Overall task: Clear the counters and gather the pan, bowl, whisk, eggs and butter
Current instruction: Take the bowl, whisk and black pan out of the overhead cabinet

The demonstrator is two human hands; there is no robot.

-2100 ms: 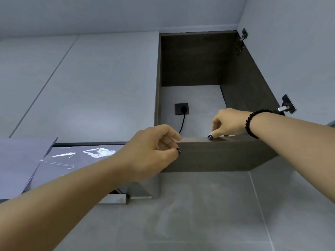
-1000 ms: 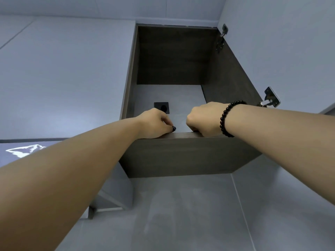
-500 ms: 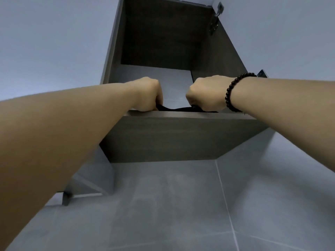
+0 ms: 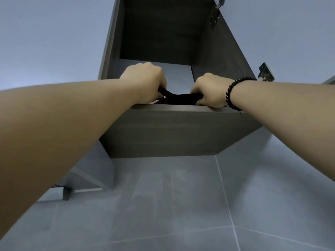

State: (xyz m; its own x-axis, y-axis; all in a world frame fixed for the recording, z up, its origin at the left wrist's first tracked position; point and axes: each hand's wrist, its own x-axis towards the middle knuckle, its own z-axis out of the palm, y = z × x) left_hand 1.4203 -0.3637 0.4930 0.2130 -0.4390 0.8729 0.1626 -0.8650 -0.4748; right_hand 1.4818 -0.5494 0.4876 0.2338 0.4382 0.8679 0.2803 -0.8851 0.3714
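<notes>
I am looking up into an open dark-wood wall cabinet [image 4: 181,131]. My left hand [image 4: 145,82] and my right hand [image 4: 208,91] both reach over its front bottom edge. Each hand is closed on one end of a black object [image 4: 179,98] that lies just inside the cabinet at that edge. Only a thin dark strip of it shows between my fists, so I cannot tell what it is. A black bead bracelet [image 4: 233,93] sits on my right wrist. No bowl, whisk, eggs or butter are in view.
The cabinet's open door [image 4: 290,33] stands at the right on metal hinges [image 4: 265,72]. A shut grey cabinet front [image 4: 50,37] is at the left. Below are the grey tiled wall [image 4: 163,205] and a corner of a grey metal hood [image 4: 87,180].
Both hands went from the cabinet's front edge into the cabinet and closed on the black object, which now shows between them. My view has moved closer and tilted upward.
</notes>
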